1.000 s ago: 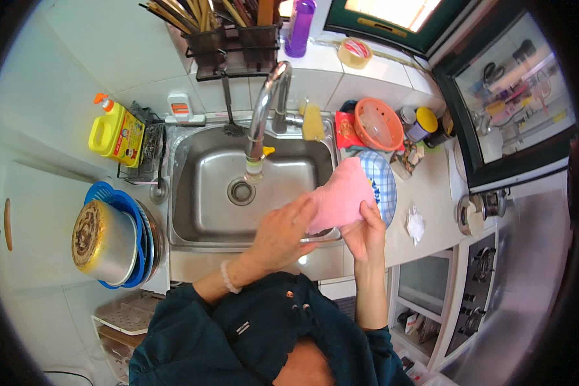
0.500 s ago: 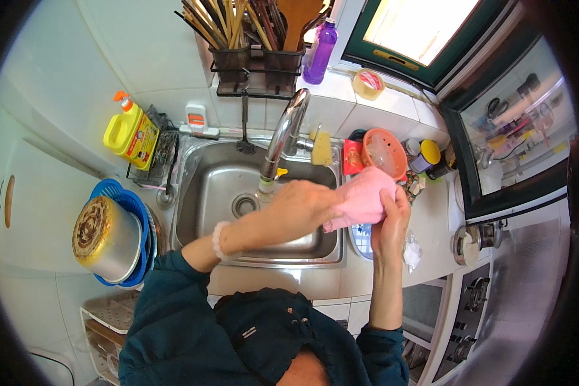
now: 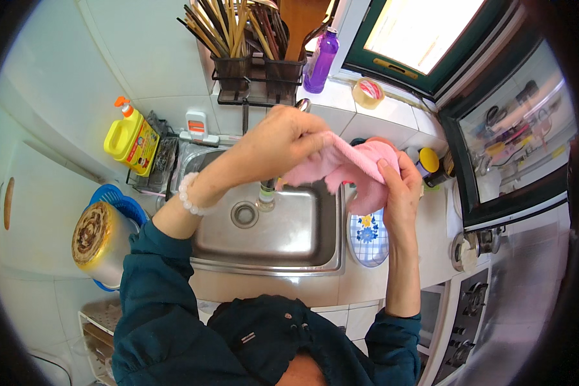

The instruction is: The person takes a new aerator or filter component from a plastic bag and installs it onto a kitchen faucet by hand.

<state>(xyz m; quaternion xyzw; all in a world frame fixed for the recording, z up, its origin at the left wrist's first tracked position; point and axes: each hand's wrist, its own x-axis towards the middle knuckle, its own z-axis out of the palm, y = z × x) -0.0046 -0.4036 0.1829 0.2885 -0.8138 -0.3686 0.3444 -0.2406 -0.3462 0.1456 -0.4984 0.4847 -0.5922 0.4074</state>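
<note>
A pink cloth (image 3: pixel 365 168) is stretched between my two hands above the right side of the steel sink (image 3: pixel 283 262). My left hand (image 3: pixel 282 143) pinches its left end, with a white bead bracelet on that wrist. My right hand (image 3: pixel 402 190) grips the right end, thumb on top. The cloth sags loosely in folds between them. Behind my left hand the faucet is mostly hidden; only its top and its lower end show. Under the cloth's right part lies an oval plate (image 3: pixel 368 239) with a blue check and flower pattern.
At the left stand a yellow bottle with an orange pump (image 3: pixel 132 138) and an upturned pot (image 3: pixel 100 243) on a blue basket. A rack of chopsticks (image 3: pixel 231 64), a purple bottle (image 3: pixel 320 61) and a tape roll (image 3: pixel 368 93) line the back. An open window (image 3: pixel 453 128) juts in right.
Both hands have risen away from me, and the cloth has gone from a compact bundle to being spread out between them. The patterned plate now shows more; the faucet is more covered.
</note>
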